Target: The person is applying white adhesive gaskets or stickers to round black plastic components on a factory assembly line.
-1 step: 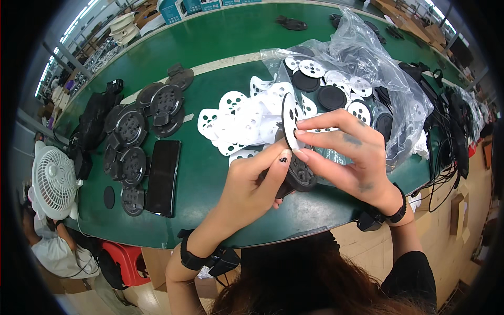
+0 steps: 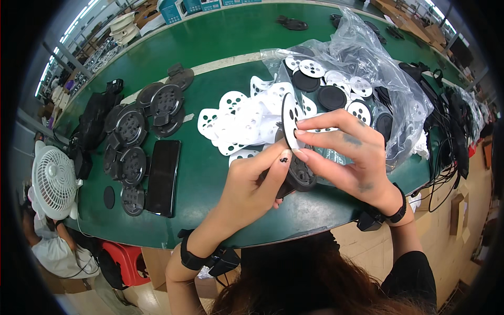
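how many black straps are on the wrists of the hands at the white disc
2: left strap, behind the left hand; right strap, behind the right hand. No others visible there.

Table [image 2: 205, 189] is solid green with an off-white stripe [image 2: 226, 64] across it. The disc [image 2: 289, 118] above its middle is white with black spots and a black rim. Sheets [image 2: 236, 121] left of that are white, dotted with holes. Toward the table's left edge it's all charcoal round parts [image 2: 131, 126] plus a glossy black phone [image 2: 163, 178]. Toward the right edge, dark-spotted white discs [image 2: 312, 68] and plain black ones [image 2: 332, 97]. Boxes [image 2: 170, 11] at the far edge are mostly teal-blue.
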`<action>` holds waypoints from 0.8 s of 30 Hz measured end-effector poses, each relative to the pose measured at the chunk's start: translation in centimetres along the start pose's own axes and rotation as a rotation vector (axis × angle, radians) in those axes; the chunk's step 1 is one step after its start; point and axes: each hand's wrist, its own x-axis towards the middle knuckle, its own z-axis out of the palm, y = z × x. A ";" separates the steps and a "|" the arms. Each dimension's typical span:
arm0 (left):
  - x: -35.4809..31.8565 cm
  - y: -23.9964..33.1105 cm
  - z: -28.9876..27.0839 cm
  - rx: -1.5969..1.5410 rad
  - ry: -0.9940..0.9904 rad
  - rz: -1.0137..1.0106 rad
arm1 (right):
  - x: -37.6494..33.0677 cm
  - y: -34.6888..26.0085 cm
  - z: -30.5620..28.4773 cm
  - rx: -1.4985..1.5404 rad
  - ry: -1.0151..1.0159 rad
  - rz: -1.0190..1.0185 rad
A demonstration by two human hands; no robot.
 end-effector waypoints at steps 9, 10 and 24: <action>0.0 -1.4 0.4 0.338 0.086 0.251 | -0.7 0.2 1.4 -0.125 0.051 -0.129; 0.0 -1.5 0.4 0.381 0.105 0.298 | -0.8 0.2 1.5 -0.162 0.067 -0.161; 0.1 -0.7 0.6 0.276 0.194 0.287 | -0.8 -0.2 1.5 -0.195 0.074 -0.154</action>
